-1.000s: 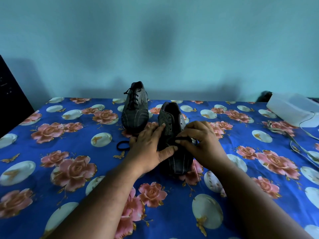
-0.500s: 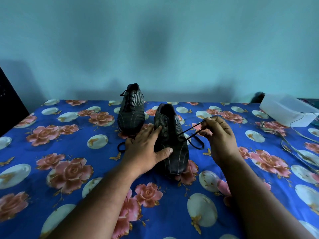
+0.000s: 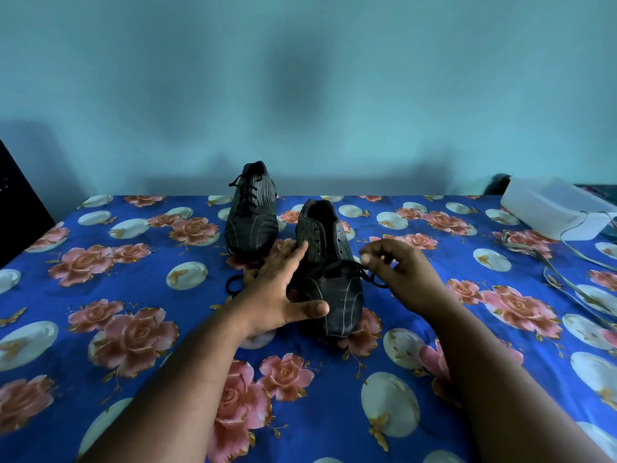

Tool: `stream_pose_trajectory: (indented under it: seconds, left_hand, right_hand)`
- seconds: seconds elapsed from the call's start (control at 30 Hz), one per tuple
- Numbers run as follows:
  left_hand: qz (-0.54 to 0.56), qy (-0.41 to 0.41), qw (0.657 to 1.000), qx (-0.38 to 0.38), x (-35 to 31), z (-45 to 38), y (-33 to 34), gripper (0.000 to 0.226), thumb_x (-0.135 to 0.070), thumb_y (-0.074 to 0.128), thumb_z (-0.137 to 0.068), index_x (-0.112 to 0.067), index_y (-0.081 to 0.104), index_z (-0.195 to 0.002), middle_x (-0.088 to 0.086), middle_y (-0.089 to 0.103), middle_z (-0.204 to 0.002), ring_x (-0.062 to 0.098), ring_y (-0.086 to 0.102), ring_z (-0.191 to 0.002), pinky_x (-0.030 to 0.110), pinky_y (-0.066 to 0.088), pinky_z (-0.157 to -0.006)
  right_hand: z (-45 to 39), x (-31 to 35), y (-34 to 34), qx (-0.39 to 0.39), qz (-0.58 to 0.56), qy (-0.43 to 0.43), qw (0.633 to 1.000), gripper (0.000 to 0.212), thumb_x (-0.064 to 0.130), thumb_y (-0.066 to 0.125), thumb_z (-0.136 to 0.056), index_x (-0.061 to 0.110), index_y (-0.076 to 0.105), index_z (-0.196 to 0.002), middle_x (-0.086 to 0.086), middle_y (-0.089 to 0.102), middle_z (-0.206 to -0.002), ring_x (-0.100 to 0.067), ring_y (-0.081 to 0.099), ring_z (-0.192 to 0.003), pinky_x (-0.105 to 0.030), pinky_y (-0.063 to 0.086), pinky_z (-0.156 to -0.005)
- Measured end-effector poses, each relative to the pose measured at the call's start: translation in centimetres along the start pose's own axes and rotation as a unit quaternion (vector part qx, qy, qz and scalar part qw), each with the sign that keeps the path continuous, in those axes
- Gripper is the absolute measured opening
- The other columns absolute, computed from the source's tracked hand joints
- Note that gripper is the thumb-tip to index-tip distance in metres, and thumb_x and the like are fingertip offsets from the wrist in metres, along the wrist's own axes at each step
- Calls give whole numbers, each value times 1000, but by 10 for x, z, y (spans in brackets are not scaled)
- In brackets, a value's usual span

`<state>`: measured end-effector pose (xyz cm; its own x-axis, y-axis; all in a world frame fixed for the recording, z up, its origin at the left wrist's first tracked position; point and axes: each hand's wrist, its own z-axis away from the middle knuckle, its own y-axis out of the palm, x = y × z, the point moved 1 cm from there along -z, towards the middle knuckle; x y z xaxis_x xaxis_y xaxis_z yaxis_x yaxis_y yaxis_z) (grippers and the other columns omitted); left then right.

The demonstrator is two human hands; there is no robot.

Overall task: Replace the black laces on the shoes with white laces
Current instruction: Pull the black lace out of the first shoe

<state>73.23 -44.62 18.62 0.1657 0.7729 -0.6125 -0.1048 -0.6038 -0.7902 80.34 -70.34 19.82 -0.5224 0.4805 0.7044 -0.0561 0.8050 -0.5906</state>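
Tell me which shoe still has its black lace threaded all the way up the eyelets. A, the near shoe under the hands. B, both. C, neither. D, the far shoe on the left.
D: the far shoe shows black lace crossing up its whole front, while the near shoe has bare upper eyelets and lace only at the bottom, pinched by the right hand.

Two dark striped shoes stand toe-forward on the floral cloth. The far shoe [image 3: 252, 212] is fully laced in black. The near shoe [image 3: 329, 272] has bare upper eyelets, its black lace [image 3: 362, 274] hanging loosely across the lowest ones.
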Motion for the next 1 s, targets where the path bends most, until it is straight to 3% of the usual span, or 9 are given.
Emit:
stream_pose_trajectory:
  seconds: [0.1, 0.17, 0.27, 0.43, 0.6, 0.73, 0.83, 0.9, 1.0]
  left_hand:
    - [-11, -6, 1000, 7, 1, 1, -1, 140, -111, 34, -39, -50, -9, -157, -20, -16, -167, 0, -22, -151, 56, -5, -121]
    - [-19, -14, 1000, 7, -2, 1, 0, 139, -111, 33, -40, -50, -10, -156, -20, -16, -167, 1, -21, -151, 56, -8, -120]
    - [-38, -20, 999, 2, -4, 2, 2, 134, -111, 30, -44, -51, -11, -156, -18, -15, -168, 3, -18, -152, 59, -7, -121]
    - [-44, -22, 999, -1, -4, 2, 5, 132, -110, 30, -45, -50, -10, -156, -16, -12, -168, 4, -17, -152, 59, -7, -121]
    - [-39, -24, 999, -4, -5, 2, 4, 130, -108, 33, -47, -51, -9, -156, -16, -8, -169, 6, -13, -154, 57, -6, -121]
    - [-33, -30, 999, -1, -7, 4, 3, 127, -102, 41, -49, -52, -7, -156, -19, -4, -168, 7, -4, -154, 56, -5, -121]
    - [-12, -30, 999, 2, -6, 4, 3, 128, -100, 48, -49, -54, -5, -155, -19, -2, -168, 8, -3, -154, 52, 1, -122]
    - [7, -24, 1000, 2, -4, 3, 4, 131, -104, 49, -46, -54, -4, -155, -18, -1, -168, 9, -4, -155, 52, 5, -123]
    - [0, -23, 1000, 0, -4, 2, 4, 133, -105, 45, -46, -52, -4, -157, -16, -2, -169, 10, -4, -155, 51, 2, -121]
  right_hand:
    - [3, 0, 8, 44, 44, -60, 996, 45, 54, 69, -82, 24, 68, -115, 9, 59, -98, -9, 54, -92, -15, 42, -75]
    - [4, 0, 11, 29, 32, -75, 996, 40, 46, 74, -84, 26, 68, -117, 10, 58, -98, -10, 54, -91, -14, 42, -74]
    - [4, 3, 10, 28, 10, -80, 996, 19, 31, 80, -84, 23, 73, -100, 11, 65, -91, -5, 56, -86, -12, 40, -71]
    - [5, -1, 0, 1, 22, -137, 990, 18, 29, 84, -79, 18, 77, -91, 6, 68, -88, -12, 61, -82, -29, 49, -71]
    - [2, -3, 0, 27, 66, -161, 984, 3, 25, 79, -88, 23, 77, -89, 16, 68, -86, -7, 63, -86, -26, 49, -77]
    - [3, -6, -1, 11, 62, -120, 991, 12, 17, 67, -97, 25, 64, -88, 12, 59, -86, -10, 56, -84, -22, 43, -74]
    - [1, -14, -9, -74, 48, -41, 995, 10, 17, 58, -102, 17, 60, -92, 4, 57, -92, -7, 50, -85, -18, 38, -72]
    - [-3, -28, -16, -117, 57, 38, 991, 12, 24, 55, -103, 17, 58, -93, 0, 55, -96, -12, 49, -89, -25, 36, -73]
    - [-4, -40, -14, -98, 103, 89, 986, 7, 29, 59, -101, 23, 58, -97, 0, 55, -108, -23, 51, -104, -35, 40, -84]
